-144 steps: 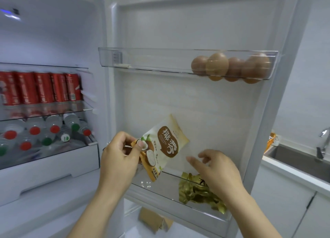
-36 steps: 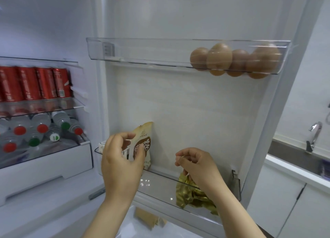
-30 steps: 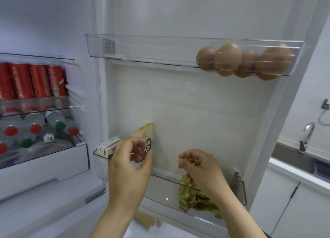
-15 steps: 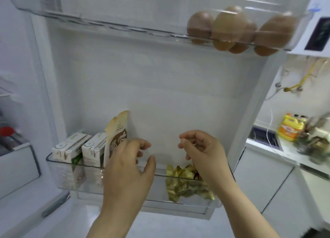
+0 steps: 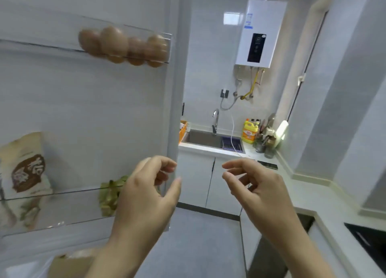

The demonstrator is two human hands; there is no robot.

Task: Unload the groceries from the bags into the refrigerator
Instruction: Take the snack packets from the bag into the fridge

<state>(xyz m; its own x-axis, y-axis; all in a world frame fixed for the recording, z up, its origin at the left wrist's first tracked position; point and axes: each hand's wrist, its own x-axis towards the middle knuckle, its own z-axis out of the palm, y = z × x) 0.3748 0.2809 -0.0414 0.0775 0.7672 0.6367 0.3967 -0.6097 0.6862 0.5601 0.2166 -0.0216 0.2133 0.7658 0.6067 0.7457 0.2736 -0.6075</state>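
Observation:
The refrigerator door (image 5: 94, 102) fills the left half of the view. A coconut snack pouch (image 5: 25, 165) stands upright in the lower door bin (image 5: 62, 206), with a crumpled gold-green packet (image 5: 108, 196) to its right. Several brown eggs (image 5: 123, 46) lie in the upper door bin. My left hand (image 5: 146, 196) hovers in front of the door's right edge, fingers loosely curled, holding nothing. My right hand (image 5: 257, 192) hangs in the air further right, also empty and loosely curled.
A sink (image 5: 208, 139) with a tap sits in a white counter behind the door. A yellow detergent bottle (image 5: 248, 131) and utensils stand beside it. A white water heater (image 5: 260, 32) hangs on the wall. A brown paper bag (image 5: 69, 265) lies low at the bottom left.
My left hand let go of the pouch, which now stands in the lower bin. Both hands pulled back from the door, and the view swung right toward the kitchen sink.

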